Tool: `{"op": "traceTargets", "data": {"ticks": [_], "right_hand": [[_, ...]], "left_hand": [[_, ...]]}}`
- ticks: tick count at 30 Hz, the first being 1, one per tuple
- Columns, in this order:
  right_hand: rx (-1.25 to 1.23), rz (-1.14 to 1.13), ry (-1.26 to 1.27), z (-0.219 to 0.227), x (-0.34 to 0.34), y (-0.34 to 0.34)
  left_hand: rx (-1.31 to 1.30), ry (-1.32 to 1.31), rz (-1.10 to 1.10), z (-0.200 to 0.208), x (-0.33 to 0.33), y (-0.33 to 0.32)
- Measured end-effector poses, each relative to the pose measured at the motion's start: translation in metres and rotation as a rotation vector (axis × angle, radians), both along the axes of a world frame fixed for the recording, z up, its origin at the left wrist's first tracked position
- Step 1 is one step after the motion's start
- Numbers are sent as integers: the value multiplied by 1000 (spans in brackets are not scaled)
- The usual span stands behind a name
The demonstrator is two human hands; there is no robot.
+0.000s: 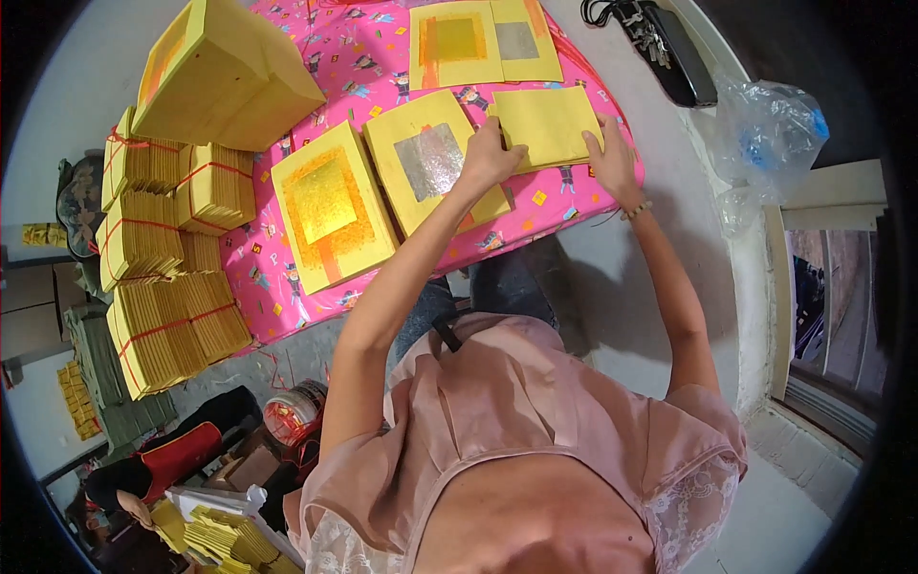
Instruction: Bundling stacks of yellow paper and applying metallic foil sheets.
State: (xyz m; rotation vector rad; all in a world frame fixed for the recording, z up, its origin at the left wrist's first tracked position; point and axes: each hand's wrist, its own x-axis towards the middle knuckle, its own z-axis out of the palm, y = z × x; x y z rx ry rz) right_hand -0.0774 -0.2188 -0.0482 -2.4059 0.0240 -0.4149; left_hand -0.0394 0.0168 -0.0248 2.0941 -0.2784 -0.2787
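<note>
A plain yellow stack of paper (pixel 547 126) lies near the right end of the pink table, between my two hands. My left hand (pixel 491 158) grips its left edge, thumb pointing across the near corner. At the opposite edge, my right hand (pixel 615 165) is closed round the side, thumb at the near corner. Just left of these sheets is a paper stack with a silver foil square (pixel 430 161), partly behind my left wrist. Farther left lies a stack with a gold foil square (pixel 325 206) framed in orange.
More foil papers (pixel 454 40) lie at the far edge. A tall yellow paper block (pixel 234 81) and several red-tied bundles (pixel 158 325) crowd the left. Keys (pixel 650 38) and a clear plastic bag (pixel 773 129) are at right. Another person's hand (pixel 137 509) touches yellow papers at lower left.
</note>
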Motion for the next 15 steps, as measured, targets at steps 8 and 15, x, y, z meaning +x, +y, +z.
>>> {"op": "traceTargets", "data": {"ticks": [8,15], "right_hand": [[-21,-3,-65,-16,2,-4],[-254,87,-17,-2,3,-6]], "left_hand": [[143,22,26,-15,11,-8],[114,30,123,-12,4,-10]]}}
